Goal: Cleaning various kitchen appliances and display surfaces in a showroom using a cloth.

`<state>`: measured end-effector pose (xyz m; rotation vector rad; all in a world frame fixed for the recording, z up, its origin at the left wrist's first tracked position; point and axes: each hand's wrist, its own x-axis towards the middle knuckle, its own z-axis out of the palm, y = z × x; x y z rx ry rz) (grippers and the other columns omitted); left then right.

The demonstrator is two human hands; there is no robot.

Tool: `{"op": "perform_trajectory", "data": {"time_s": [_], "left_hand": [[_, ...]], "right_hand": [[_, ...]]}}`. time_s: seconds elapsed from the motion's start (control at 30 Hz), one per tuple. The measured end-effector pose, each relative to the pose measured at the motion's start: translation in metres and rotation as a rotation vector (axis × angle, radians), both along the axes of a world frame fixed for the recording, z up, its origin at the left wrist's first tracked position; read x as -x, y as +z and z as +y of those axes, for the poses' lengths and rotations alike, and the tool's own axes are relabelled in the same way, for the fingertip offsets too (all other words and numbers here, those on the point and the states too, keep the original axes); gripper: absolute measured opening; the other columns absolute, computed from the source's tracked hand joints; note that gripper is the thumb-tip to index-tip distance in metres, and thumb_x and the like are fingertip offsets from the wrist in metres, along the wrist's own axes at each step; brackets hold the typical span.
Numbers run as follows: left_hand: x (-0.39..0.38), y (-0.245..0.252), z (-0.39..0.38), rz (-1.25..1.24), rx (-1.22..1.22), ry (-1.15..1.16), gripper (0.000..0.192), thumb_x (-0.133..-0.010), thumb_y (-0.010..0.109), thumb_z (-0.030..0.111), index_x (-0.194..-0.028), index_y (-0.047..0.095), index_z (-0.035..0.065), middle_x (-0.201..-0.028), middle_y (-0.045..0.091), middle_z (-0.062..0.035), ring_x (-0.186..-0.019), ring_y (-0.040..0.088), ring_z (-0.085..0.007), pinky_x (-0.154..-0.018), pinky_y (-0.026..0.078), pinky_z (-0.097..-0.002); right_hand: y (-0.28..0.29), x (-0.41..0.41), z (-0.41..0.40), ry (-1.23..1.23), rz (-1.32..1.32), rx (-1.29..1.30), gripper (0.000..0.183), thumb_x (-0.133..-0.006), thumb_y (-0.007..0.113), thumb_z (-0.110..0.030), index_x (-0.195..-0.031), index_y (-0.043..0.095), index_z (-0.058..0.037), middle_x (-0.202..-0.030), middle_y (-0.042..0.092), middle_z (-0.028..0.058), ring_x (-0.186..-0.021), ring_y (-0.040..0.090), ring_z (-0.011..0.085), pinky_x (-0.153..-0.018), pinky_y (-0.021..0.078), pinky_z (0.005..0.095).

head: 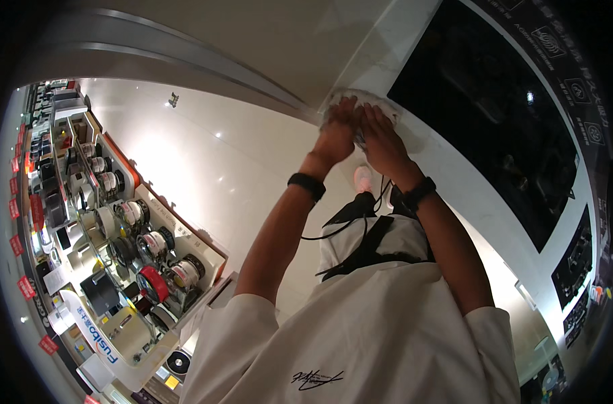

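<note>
A white cloth lies bunched at the corner of a pale marble-look counter. My left hand presses down on it, slightly blurred. Beside it my right hand rests on the same cloth, fingers stretched forward and close together. The hands nearly touch each other, and their palms are hidden. Just right of the cloth, a large black glass cooktop is set in the counter. Each wrist wears a black band.
Smaller gas hobs sit farther along the counter on the right. A printed dark panel stands behind the cooktop. At left, display shelves carry several pots and appliances. Pale glossy floor lies between. A black cable hangs before my body.
</note>
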<state>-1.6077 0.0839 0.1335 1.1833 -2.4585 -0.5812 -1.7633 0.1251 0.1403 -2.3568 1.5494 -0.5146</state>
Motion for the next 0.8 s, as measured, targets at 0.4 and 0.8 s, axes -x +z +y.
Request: {"op": "perform_trajectory", "data": {"time_s": [0.4,0.8], "left_hand": [[0.013,0.002,0.018,-0.145,0.097,0.028,0.061,-0.067,0.054,-0.001,-0.127,0.046,0.0007,-0.137,0.035,-0.0273,-0.128,0.03,-0.0458,-0.104,0.025,-0.0562],[0.032,0.013,0.032,-0.165,-0.068,0.023,0.069,-0.065,0.053,-0.003,-0.132,0.044,0.0047,-0.141,0.031,-0.0265,-0.133,0.021,-0.0469,-0.106,0.019,-0.0591]], "right_hand": [[0.004,0.012,0.013,0.021,0.025,0.016,0.05,-0.079,0.052,-0.003,-0.127,0.042,0.0057,-0.136,0.039,0.0223,-0.128,0.036,0.0354,-0.106,0.0307,0.0443],[0.017,0.026,0.029,-0.034,0.002,-0.237,0.057,-0.08,0.05,0.0,-0.135,0.035,0.0018,-0.143,0.032,0.0188,-0.132,0.031,0.0356,-0.106,0.0341,0.0408]]}}
